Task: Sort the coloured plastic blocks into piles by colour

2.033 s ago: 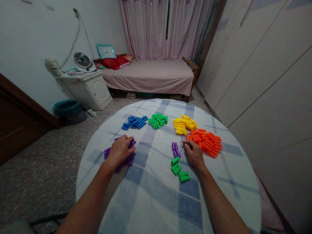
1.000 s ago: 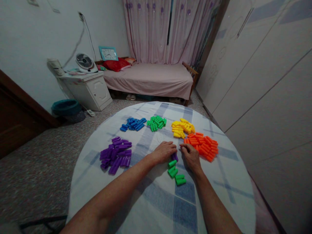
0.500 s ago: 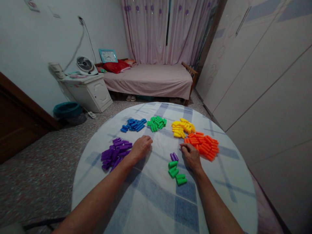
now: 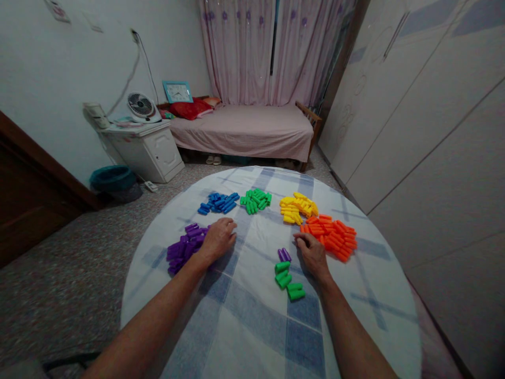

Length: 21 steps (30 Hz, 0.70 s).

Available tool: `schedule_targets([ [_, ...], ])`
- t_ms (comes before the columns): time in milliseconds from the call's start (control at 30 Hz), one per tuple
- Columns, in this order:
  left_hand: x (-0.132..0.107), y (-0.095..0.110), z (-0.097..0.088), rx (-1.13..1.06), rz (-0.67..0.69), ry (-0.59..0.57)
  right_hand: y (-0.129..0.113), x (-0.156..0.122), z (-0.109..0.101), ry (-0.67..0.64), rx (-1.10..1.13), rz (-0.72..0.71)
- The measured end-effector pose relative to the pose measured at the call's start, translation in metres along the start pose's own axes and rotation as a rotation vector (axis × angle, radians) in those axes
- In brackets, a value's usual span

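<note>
My left hand (image 4: 218, 240) is over the right edge of a pile of purple plastic pieces (image 4: 183, 250), covering part of it. Its fingers are bent but apart, and nothing shows in them. My right hand (image 4: 313, 253) rests on the cloth at the near left edge of the orange pile (image 4: 335, 237). The index finger and thumb point left with a small gap; I see nothing held. Left of this hand lie two purple pieces (image 4: 284, 255) side by side. Several green pieces (image 4: 283, 279) lie below them in a short line toward me.
Piles of blue (image 4: 219, 202), green (image 4: 255, 200) and yellow pieces (image 4: 299, 208) form an arc on the far part of a round table with a checked cloth (image 4: 252, 337). Beyond stand a bed (image 4: 244, 126), a white cabinet (image 4: 161, 152) with a fan (image 4: 142, 107), and a wardrobe (image 4: 434, 158) on the right.
My left hand has moved left, closer over the purple pile, and its fingers look more spread. My right hand stays beside the orange pile. The view has shifted slightly.
</note>
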State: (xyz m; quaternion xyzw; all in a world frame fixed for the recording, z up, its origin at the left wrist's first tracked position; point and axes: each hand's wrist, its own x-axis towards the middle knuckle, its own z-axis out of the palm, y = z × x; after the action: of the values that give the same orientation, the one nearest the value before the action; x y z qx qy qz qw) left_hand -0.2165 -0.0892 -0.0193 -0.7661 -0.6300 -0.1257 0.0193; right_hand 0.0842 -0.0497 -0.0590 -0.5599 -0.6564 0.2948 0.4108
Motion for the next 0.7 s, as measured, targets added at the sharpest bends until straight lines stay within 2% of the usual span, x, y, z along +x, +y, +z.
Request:
schedule_targets([
  [167, 0.005, 0.064, 0.030, -0.258, 0.351, 0.017, 0.000, 0.000, -0.001, -0.007, 0.002, 0.002],
  [300, 0.016, 0.100, 0.045, -0.304, 0.481, -0.020, 0.000, 0.001, -0.001, -0.004, 0.006, -0.016],
  [400, 0.023, 0.110, 0.050, -0.342, 0.509, -0.079, 0.002, 0.001, -0.002, -0.008, 0.038, -0.015],
  [467, 0.023, 0.110, 0.050, -0.364, 0.475, -0.107, 0.000, -0.001, -0.006, -0.063, 0.087, -0.005],
  [533, 0.021, 0.109, 0.050, -0.357, 0.400, -0.100, -0.006, -0.005, -0.013, -0.189, 0.157, 0.006],
  [600, 0.017, 0.106, 0.048, -0.323, 0.323, -0.082, -0.017, -0.012, -0.020, -0.376, 0.224, 0.002],
  [700, 0.011, 0.098, 0.041, -0.262, 0.246, -0.068, -0.035, -0.022, -0.029, -0.590, 0.241, -0.046],
])
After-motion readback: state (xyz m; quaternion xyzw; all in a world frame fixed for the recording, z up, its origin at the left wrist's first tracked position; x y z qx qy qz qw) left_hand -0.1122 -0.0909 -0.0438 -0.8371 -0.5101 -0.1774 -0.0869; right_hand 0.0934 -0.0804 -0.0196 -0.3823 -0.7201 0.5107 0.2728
